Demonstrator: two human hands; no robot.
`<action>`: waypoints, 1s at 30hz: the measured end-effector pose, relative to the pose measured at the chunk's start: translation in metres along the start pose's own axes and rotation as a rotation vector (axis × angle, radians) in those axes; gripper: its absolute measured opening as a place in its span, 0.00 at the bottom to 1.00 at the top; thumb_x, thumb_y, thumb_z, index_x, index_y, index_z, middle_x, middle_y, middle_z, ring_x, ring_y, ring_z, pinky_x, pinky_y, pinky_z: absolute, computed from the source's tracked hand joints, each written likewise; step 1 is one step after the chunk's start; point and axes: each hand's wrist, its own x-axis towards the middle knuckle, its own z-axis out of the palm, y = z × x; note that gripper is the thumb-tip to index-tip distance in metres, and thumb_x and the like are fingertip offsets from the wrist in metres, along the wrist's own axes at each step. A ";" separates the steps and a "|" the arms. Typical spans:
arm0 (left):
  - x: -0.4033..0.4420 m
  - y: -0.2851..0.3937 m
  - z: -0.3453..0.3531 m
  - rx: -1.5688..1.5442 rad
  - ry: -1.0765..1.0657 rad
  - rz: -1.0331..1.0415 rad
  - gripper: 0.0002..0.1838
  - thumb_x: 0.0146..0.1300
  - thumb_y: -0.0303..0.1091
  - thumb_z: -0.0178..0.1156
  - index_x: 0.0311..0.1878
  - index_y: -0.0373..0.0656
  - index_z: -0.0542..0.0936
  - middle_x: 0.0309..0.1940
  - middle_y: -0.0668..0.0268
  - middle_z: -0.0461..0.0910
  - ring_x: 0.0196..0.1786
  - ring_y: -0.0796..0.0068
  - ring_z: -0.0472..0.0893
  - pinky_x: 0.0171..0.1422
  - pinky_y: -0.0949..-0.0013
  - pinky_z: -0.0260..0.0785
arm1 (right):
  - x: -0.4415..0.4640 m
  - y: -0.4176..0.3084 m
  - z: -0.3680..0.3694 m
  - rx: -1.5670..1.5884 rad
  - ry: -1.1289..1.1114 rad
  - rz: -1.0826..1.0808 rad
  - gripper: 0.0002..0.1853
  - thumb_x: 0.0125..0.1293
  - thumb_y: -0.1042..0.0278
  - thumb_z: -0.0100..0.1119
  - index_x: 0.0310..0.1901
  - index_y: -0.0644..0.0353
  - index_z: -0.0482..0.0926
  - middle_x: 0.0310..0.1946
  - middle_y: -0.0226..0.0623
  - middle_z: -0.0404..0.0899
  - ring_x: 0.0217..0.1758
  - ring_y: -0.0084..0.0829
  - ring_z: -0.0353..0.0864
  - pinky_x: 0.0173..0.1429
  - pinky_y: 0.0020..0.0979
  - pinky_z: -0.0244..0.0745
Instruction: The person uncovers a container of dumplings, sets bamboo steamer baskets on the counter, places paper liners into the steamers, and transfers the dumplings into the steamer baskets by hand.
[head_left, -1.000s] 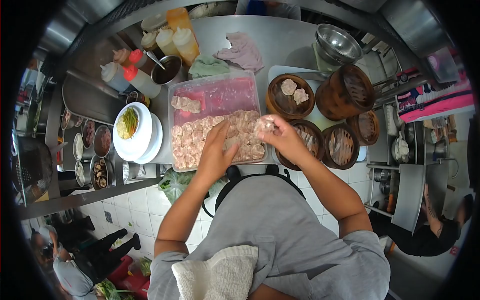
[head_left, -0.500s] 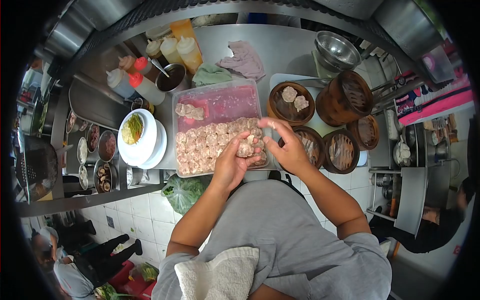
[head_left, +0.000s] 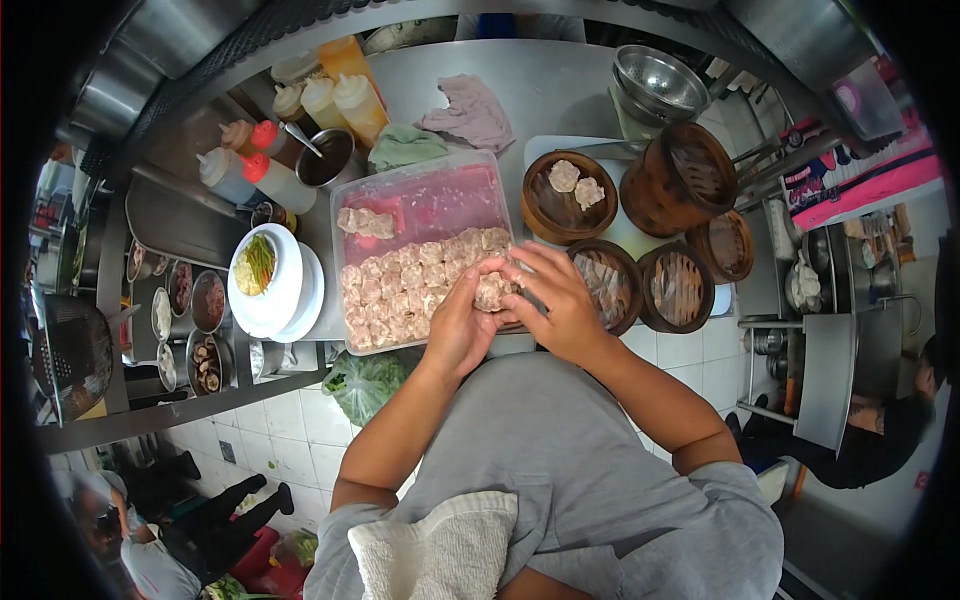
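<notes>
My left hand (head_left: 462,325) is closed around a pale meat dumpling (head_left: 492,291) over the lower right part of the plastic tray (head_left: 502,196). From the right, the fingers of my right hand (head_left: 562,303) press on the same dumpling. Rows of similar dumplings (head_left: 400,279) fill the near part of the tray, and a small group (head_left: 365,223) sits at its far left on the pink bottom. Two dumplings (head_left: 577,184) lie in a round bamboo steamer (head_left: 541,222) to the right of the tray.
More bamboo steamers (head_left: 679,287) stand right, one stack (head_left: 676,180) behind them. Metal bowls (head_left: 660,85) are at the back right. Sauce bottles (head_left: 357,100), a pot with a spoon (head_left: 327,158), cloths (head_left: 468,112) and stacked plates (head_left: 270,311) surround the tray. People are at both sides.
My right hand left the tray's right side with a dumpling and came to my left hand. Both hands now close round a dumpling; half a second ago the right fingers were apart from it.
</notes>
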 end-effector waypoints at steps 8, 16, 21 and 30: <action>0.008 -0.006 0.008 -0.023 0.151 -0.009 0.26 0.76 0.55 0.36 0.50 0.40 0.72 0.43 0.60 0.75 0.39 0.68 0.79 0.43 0.65 0.76 | 0.000 0.003 -0.001 0.157 -0.039 0.011 0.19 0.56 0.70 0.66 0.50 0.64 0.80 0.59 0.42 0.74 0.61 0.46 0.70 0.65 0.43 0.65; 0.030 -0.020 0.026 0.204 0.145 -0.086 0.30 0.73 0.60 0.35 0.53 0.40 0.70 0.46 0.59 0.75 0.45 0.66 0.78 0.49 0.61 0.75 | 0.001 0.001 -0.034 -0.044 -0.157 0.060 0.27 0.53 0.69 0.68 0.56 0.59 0.73 0.50 0.40 0.74 0.49 0.42 0.78 0.50 0.39 0.76; 0.037 -0.029 0.046 0.281 0.092 -0.122 0.36 0.72 0.63 0.34 0.65 0.39 0.63 0.59 0.54 0.69 0.63 0.59 0.71 0.64 0.55 0.67 | -0.002 0.014 -0.041 -0.180 -0.257 0.144 0.23 0.50 0.69 0.67 0.49 0.59 0.73 0.45 0.40 0.73 0.48 0.44 0.79 0.44 0.43 0.78; 0.020 0.026 0.003 0.695 0.059 0.043 0.31 0.72 0.59 0.41 0.57 0.40 0.74 0.60 0.60 0.73 0.62 0.63 0.72 0.62 0.61 0.65 | 0.041 0.092 -0.060 -0.299 -0.025 0.297 0.23 0.53 0.68 0.64 0.51 0.61 0.71 0.48 0.46 0.73 0.48 0.52 0.77 0.49 0.44 0.75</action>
